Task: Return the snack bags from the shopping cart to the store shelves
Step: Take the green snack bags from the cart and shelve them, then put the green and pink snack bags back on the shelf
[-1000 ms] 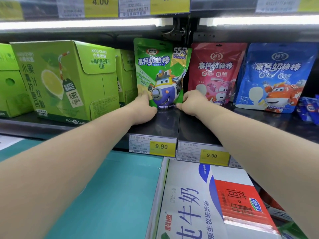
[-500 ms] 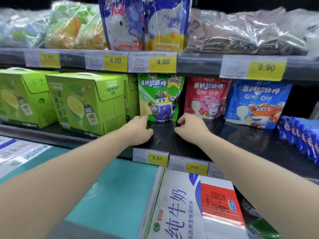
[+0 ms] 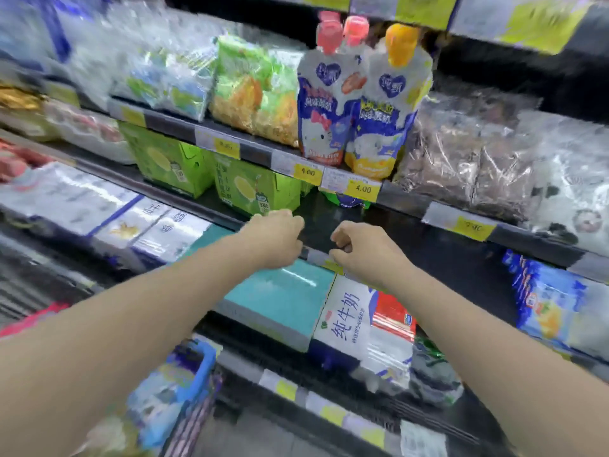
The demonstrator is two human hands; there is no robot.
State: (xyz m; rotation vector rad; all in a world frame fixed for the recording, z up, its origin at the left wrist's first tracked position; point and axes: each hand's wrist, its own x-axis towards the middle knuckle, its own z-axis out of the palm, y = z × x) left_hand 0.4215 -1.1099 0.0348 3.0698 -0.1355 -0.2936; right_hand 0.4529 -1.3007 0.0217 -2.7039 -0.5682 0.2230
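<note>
Only the bottom edge of the green snack bag (image 3: 346,200) shows on the dark middle shelf (image 3: 405,235), below the yellow 4.00 price tags; the rest is hidden behind the price rail. My left hand (image 3: 275,234) and my right hand (image 3: 357,244) hover side by side at the shelf's front edge, a short way in front of the bag. Both hands have loosely curled fingers and hold nothing. The shopping cart (image 3: 194,367) with a blue rim and blurred packs inside sits at the lower left, under my left forearm.
Green lemon-drink boxes (image 3: 253,189) stand left of the bag. Spouted pouches (image 3: 333,103) and clear bags fill the shelf above. A teal box (image 3: 283,298) and a milk carton (image 3: 349,321) lie on the lower shelf. Blue packs (image 3: 553,311) sit at the right.
Both hands let go of the green bag and drew back to the shelf's front edge. The view pulled away and tilted, bringing the upper shelf and the cart into sight.
</note>
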